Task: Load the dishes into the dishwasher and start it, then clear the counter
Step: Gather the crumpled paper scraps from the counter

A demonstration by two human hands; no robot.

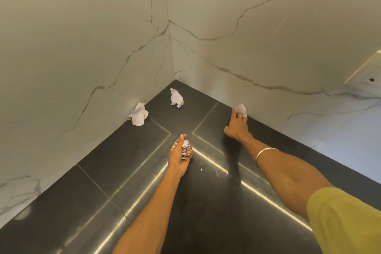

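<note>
While the left hand (pixel 179 155) sits palm-up over the middle of the dark counter (pixel 86 187), its fingers curl round a crumpled wad (pixel 185 149) — printed paper, white with dark marks, bunched between thumb and fingertips and pointing roughly away toward the corner. Out to the right, the right hand (pixel 237 125) is stretched long across the counter, arm running diagonally up to the back wall (pixel 268 27), and its fingertips close on a small white scrap (pixel 241 108) right where counter meets wall; the fingers pinch it, thumb splayed to the left and resting low. A bangle (pixel 265 153) rings that wrist, and a yellow sleeve (pixel 346 220) fills the lower right. Two more crumples wait loose: one (pixel 138 114) stands upright, long axis vertical, touching the left wall (pixel 72 47), and another (pixel 176 98) sits near the corner, also standing tall, well apart from both hands. A tiny white fleck (pixel 201 169) lies on the counter just right of the left wrist. At the far right edge a white wall socket (pixel 365 72) shows — only partly in view.
</note>
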